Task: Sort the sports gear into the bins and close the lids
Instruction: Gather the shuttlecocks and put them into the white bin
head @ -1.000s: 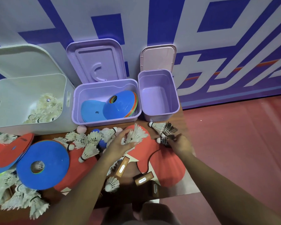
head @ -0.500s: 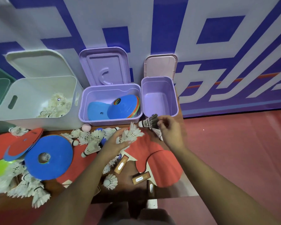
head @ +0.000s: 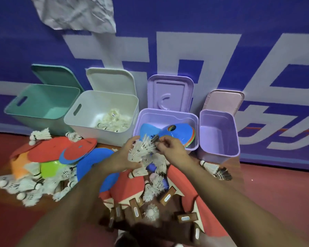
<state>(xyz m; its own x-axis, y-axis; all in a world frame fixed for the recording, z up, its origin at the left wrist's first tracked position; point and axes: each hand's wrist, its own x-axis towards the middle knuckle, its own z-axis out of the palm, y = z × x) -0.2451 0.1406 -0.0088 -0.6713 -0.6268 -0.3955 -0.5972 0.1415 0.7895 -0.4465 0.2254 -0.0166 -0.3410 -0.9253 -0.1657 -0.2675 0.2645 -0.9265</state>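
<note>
Four open bins stand along the wall, lids leaning behind them: a teal bin point(head: 43, 106), a white bin point(head: 86, 111) with shuttlecocks inside, a wide purple bin point(head: 168, 114) with blue cones, and a small purple bin point(head: 219, 139). My left hand point(head: 127, 157) grips a bunch of white shuttlecocks point(head: 141, 150) in front of the wide purple bin. My right hand point(head: 169, 148) pinches a dark-feathered shuttlecock point(head: 155, 139) right against that bunch. Red paddles point(head: 127, 184), flat cones point(head: 78, 150) and loose shuttlecocks point(head: 25, 186) cover the low table.
More shuttlecocks point(head: 216, 168), one white and one dark, lie at the table's right edge below the small purple bin. Red floor point(head: 275, 193) spreads to the right. A blue and white banner wall point(head: 203, 50) rises behind the bins.
My right hand lifted a dark shuttlecock from the table's right side and carried it left to the bunch in my left hand. The view swung left, revealing the teal bin.
</note>
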